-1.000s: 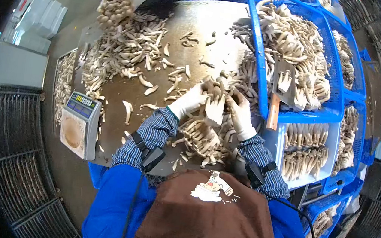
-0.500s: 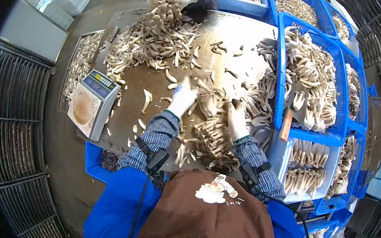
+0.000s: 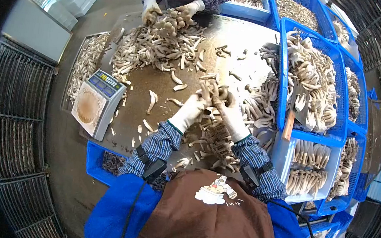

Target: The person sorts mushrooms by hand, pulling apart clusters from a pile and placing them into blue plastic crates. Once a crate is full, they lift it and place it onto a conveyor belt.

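White gloves with brown-stained fingertips cover both my hands, which meet over the middle of the metal table [image 3: 136,122]. My left hand [image 3: 192,110] and my right hand [image 3: 229,113] are closed around a few mushrooms [image 3: 211,89] held between them. Just below my hands, near my apron, lies a clump of long-stemmed mushrooms [image 3: 218,140]. Loose mushrooms [image 3: 259,100] are heaped to the right of my right hand. A few single ones [image 3: 152,102] lie scattered to the left.
A digital scale [image 3: 94,102] stands at left. Across the table, a person's gloved hands [image 3: 189,8] work at a large mushroom pile [image 3: 153,52]. Blue crates [image 3: 279,82] line the right side, with a wooden-handled cleaver [image 3: 289,122] on one. A white tray [image 3: 280,168] holds mushrooms in rows.
My left hand has moved right and my right hand slightly up, so they now meet at the mushrooms. The other person's left-side hand has moved lower, and the hands are wider apart.
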Motion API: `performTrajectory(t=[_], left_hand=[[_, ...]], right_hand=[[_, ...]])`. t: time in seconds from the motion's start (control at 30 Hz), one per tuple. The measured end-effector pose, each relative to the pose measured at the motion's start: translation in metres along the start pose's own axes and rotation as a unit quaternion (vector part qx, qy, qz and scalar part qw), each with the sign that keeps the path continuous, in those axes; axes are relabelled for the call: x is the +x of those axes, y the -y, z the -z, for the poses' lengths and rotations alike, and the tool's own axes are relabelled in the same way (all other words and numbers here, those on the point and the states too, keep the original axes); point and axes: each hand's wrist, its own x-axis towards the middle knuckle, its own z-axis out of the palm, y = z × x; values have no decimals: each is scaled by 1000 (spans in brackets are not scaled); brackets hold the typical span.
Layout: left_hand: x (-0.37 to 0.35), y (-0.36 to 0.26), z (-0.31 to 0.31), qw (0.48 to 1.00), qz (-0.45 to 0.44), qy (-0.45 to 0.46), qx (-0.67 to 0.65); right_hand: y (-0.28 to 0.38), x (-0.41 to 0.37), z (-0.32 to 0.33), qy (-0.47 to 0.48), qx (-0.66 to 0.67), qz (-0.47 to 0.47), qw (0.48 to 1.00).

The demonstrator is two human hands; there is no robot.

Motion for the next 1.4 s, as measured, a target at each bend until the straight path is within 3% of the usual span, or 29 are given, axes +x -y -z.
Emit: performTrajectory(t=[0.03,0.1,0.13,0.17,0.2,0.23,0.27,0.3,0.33,0.37,0.43,0.5,0.57,0.6,0.63,0.73,0.83,0.9,0.97,1.03,1.1,1.13,1.17,1.2,1.23,1.27,1.3,1.37,1.4], left_hand=[[-2,3,-3,997,-2,-25,78],[-4,-4,1,996,31,30,-81],[5,6,6,989,-7,-20,-143],[13,16,12,975,-44,-68,-205],[-3,-10,-1,988,-26,-117,-99],[3,2,13,988,-26,-117,-99],[13,20,34,996,-56,-67,30],[17,33,46,984,-86,-16,157],[-18,-41,-10,964,36,-51,257],[-24,-30,-20,989,-68,-60,113],[-23,-30,-22,898,-234,-45,371],[-35,-41,-31,882,-229,-57,407],[-38,-49,-27,937,-134,-3,324],[-42,-47,-31,994,-84,22,69],[-44,-49,-28,994,-83,21,68],[-44,-58,-16,949,-29,111,294],[-50,-75,-20,975,63,87,193],[-29,-61,9,979,-33,73,187],[-28,-64,21,942,-120,-59,309],[-46,-72,27,918,-67,-95,380],[-55,-32,46,728,-318,-36,606],[-76,-7,47,645,-371,7,668],[-91,41,54,659,-435,64,610],[-127,26,28,647,-258,229,680],[-131,117,88,583,-402,260,656],[-143,167,118,522,-492,233,657],[-168,192,121,664,-336,175,644],[-150,189,131,563,-488,216,631],[-151,172,125,566,-444,254,646]], right_hand=[[0,0,2,-1,1,-1,1000],[5,3,11,24,69,-157,985],[5,3,9,-47,26,-177,983],[1,9,22,13,-16,-175,984],[23,7,24,17,-20,-219,975],[46,4,25,23,-25,-263,964],[42,0,21,23,-26,-263,964],[34,-4,15,-2,-61,-150,987],[29,-7,11,-27,-95,-35,994],[47,-9,13,82,-51,-44,994],[44,-16,-9,104,61,-28,992],[49,-14,-12,69,79,-67,992],[54,-11,-6,82,196,-58,975],[63,-10,-5,116,282,-83,949],[62,-10,-4,116,282,-84,949],[66,-12,-3,130,290,-118,941],[55,-11,-5,69,330,-150,930],[49,-15,0,13,325,-131,936],[31,-18,17,4,269,-122,955],[55,-41,37,-11,235,-145,961],[76,-70,60,-51,108,-162,980],[63,-91,79,-68,88,-162,981],[50,-110,98,-78,71,-162,981],[60,-132,113,-115,190,-162,961],[72,-151,130,-175,115,-101,973],[69,-170,154,-223,66,-128,964],[62,-190,178,-264,20,-154,952],[42,-226,240,-341,-97,-76,932],[68,-232,248,-410,-18,-80,908]])
